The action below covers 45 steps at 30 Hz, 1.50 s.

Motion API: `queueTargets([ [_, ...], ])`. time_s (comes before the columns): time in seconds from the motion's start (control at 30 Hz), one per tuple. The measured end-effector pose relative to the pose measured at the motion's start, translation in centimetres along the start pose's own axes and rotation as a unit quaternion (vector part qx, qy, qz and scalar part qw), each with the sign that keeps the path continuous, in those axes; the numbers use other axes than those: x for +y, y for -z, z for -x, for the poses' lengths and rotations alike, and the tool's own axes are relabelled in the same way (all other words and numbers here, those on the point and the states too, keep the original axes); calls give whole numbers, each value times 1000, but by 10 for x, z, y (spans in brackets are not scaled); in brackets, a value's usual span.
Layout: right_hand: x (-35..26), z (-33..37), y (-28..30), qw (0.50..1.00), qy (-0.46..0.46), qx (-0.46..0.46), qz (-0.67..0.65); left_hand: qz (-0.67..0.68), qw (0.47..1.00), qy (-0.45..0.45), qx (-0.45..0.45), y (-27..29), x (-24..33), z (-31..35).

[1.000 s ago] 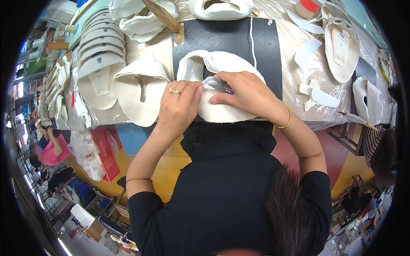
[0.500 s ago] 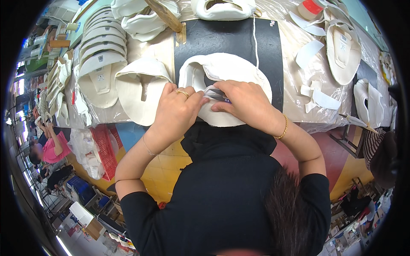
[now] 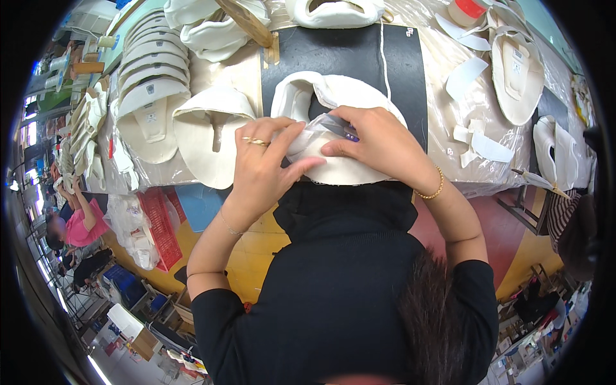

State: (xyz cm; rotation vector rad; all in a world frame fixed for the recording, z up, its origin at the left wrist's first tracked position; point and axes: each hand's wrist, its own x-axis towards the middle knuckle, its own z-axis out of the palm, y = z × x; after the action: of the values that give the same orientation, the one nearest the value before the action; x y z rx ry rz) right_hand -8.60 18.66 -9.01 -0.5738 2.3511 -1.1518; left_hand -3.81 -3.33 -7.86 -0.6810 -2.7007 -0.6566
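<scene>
A white padded shoe upper (image 3: 366, 95) lies in front of me, its opening toward the far left. A thin, greyish-white strip of lining (image 3: 316, 133) stands up at its near edge. My left hand (image 3: 262, 160) rests at the upper's left side. Its thumb and index finger are spread apart around the lining edge. My right hand (image 3: 378, 142) is closed round a small dark tool with a purple part (image 3: 351, 133), and its fingers press against the lining. The palm hides most of the tool, so its exact kind is unclear.
Under the upper is a black mat (image 3: 333, 54). At left stand a cream shoe upper (image 3: 212, 144) and a row of stacked uppers (image 3: 151, 96). A wooden stick (image 3: 247, 22) leans at the back. White offcuts (image 3: 465, 78) and another upper (image 3: 518, 77) lie at right.
My left thumb and index finger have spread from a pinch on the lining. The right hand has shifted slightly away from me with the tool, and the upper has moved a little the same way.
</scene>
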Motion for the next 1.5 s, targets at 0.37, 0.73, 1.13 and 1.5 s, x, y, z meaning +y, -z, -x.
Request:
queueTargets([
  [0.37, -4, 2, 4, 1000, 17, 18, 13, 113, 979, 164, -50, -3, 4, 2],
  [0.73, 5, -8, 24, 997, 50, -19, 54, 183, 960, 137, -161, 10, -10, -13],
  [1.13, 7, -9, 25, 999, 43, -26, 20, 259, 939, 195, -116, 5, -13, -9],
  [1.5, 4, 3, 16, 998, 44, -1, 33, 295, 909, 253, -148, -1, -3, -5],
])
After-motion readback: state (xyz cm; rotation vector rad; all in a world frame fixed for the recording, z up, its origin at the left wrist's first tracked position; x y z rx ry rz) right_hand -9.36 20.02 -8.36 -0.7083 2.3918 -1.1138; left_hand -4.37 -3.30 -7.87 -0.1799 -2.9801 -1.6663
